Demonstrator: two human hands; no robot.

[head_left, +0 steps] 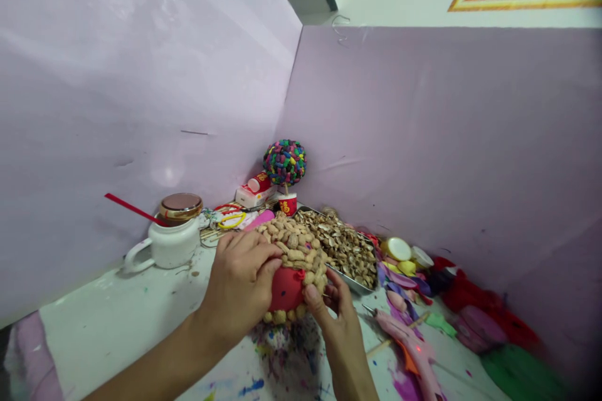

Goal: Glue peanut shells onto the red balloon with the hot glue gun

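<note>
A red balloon [285,291] is largely covered with glued-on peanuts [296,255], and a bare red patch with its knot faces me. My left hand [244,279] rests against its left side, thumb and index finger pinched together at the upper edge of the bare patch. Whatever lies between those fingertips is hidden. My right hand [336,310] grips the balloon's right side, with the thumb in front on the peanuts and the fingers curled behind. Behind it, a metal tray [361,289] holds a heap of nut shells [348,247].
A pink glue gun [409,341] with a lit red light lies at right, near balloons and fabric scraps [399,291]. At left stands a white mug [174,242] with a red stick. A colourful ball on a stick [285,163] stands in the back corner by scissors [231,220].
</note>
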